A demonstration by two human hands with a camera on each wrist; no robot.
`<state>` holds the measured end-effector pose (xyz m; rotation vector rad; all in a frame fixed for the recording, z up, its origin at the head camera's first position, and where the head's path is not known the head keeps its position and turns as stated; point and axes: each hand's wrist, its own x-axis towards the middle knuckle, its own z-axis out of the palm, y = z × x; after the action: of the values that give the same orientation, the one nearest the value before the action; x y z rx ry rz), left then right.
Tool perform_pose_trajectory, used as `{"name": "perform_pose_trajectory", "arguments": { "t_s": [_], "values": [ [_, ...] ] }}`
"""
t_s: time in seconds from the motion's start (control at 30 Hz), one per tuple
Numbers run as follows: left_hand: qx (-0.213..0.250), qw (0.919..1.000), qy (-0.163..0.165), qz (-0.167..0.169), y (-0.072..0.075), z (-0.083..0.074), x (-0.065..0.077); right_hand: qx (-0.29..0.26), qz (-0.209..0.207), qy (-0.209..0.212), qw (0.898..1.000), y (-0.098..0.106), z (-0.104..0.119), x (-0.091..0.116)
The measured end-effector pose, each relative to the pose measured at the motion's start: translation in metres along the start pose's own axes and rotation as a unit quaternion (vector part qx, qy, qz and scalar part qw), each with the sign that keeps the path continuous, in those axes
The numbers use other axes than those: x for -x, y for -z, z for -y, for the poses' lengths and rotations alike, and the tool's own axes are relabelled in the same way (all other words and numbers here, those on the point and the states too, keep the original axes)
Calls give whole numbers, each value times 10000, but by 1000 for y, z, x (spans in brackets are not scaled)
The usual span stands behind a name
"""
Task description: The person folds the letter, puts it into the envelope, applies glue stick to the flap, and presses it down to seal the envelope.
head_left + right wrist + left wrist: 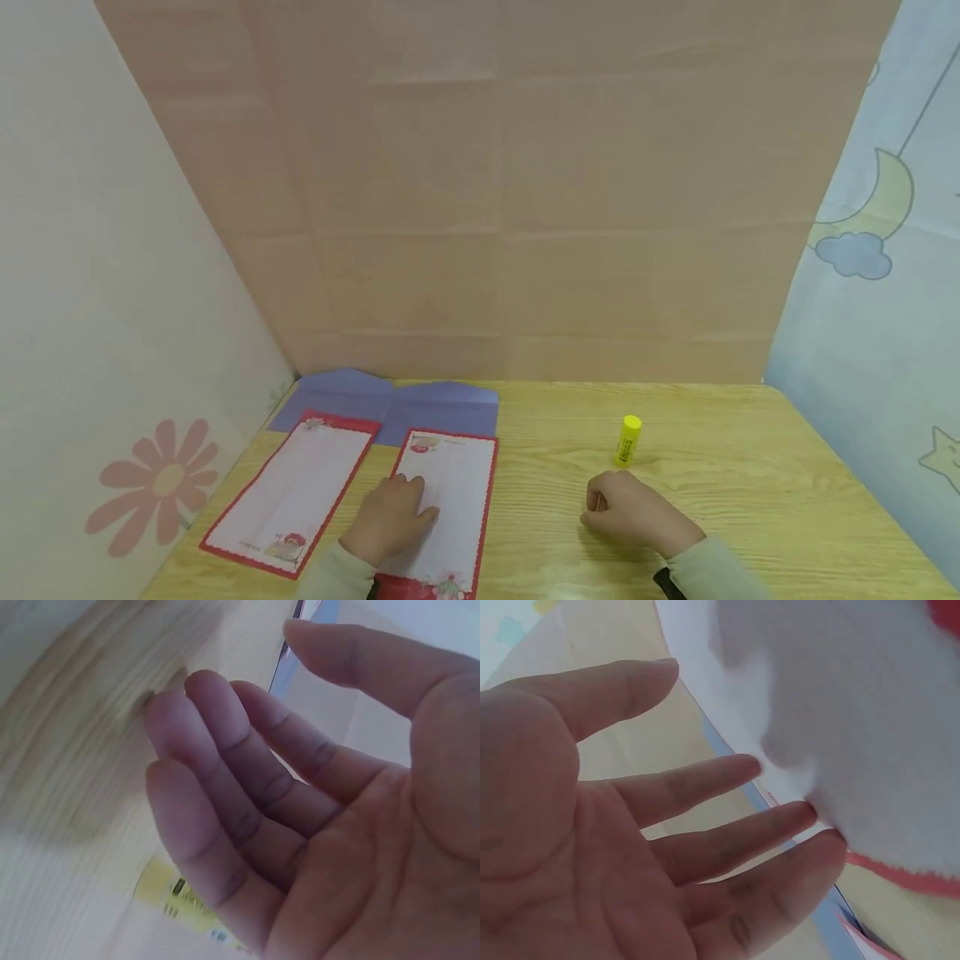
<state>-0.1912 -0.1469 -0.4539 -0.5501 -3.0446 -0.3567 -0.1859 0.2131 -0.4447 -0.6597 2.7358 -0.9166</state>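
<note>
In the head view, my left hand (pixel 390 518) lies over the left edge of a white sheet with a red border (pixel 459 500). The left wrist view shows its fingers slightly bent, with fingertips (pixel 821 844) right at that sheet (pixel 877 742). My right hand (pixel 636 512) rests low over the table, fingers loosely curled with nothing between them. Just beyond it a yellow glue stick (pixel 628 442) stands upright with its cap on. Part of the glue stick (pixel 176 892) shows past the fingers in the right wrist view.
A second red-bordered white sheet (pixel 300 483) lies at the left. Two blue-purple envelopes (pixel 442 410) with raised flaps lie side by side behind the sheets, partly covered. A brown paper-covered wall (pixel 498 208) closes off the back of the wooden table (pixel 735 467); patterned walls flank it.
</note>
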Motion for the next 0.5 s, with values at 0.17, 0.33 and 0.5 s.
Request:
{"name": "perform_pose_trajectory", "arguments": {
  "t_s": [0.17,0.33,0.5],
  "values": [
    [94,9992,-245,286,-1,-14,-2,18,-81,143,9999,-9,7,-8],
    [221,9973,-503,487,-1,-30,-6,210,-291,85,9993,-14,14,-14],
    [306,9949,-570,775,-1,-44,-10,346,-449,-125,9983,-19,17,-18]
  ]
}}
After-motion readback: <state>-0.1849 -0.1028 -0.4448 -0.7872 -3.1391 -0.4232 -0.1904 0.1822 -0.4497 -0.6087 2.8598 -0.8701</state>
